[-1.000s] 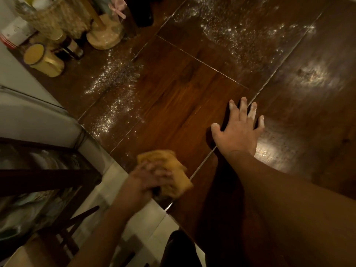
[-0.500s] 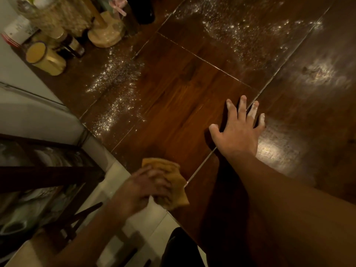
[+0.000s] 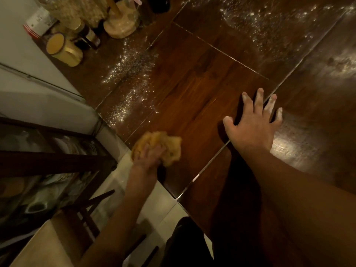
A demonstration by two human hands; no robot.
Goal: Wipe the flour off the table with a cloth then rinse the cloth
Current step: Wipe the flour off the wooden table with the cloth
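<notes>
My left hand point(image 3: 147, 156) grips a crumpled yellow cloth point(image 3: 167, 146) at the near left edge of the dark wooden table point(image 3: 192, 74). My right hand point(image 3: 254, 120) lies flat on the table with fingers spread and flour on the fingertips. White flour point(image 3: 131, 78) is scattered in a streak on the left part of the table, and more flour point(image 3: 269, 22) spreads across the far side. A smeared floury patch point(image 3: 342, 64) shows at the right.
Jars, a yellow tin point(image 3: 63, 49) and a round wooden stand point(image 3: 121, 24) crowd the table's far left corner. A dark chair point(image 3: 57, 160) stands left of the table over pale floor tiles point(image 3: 154, 205).
My left hand has moved the cloth from the table edge, off toward the floor side, then back up onto the edge. The right hand has stayed flat in place.
</notes>
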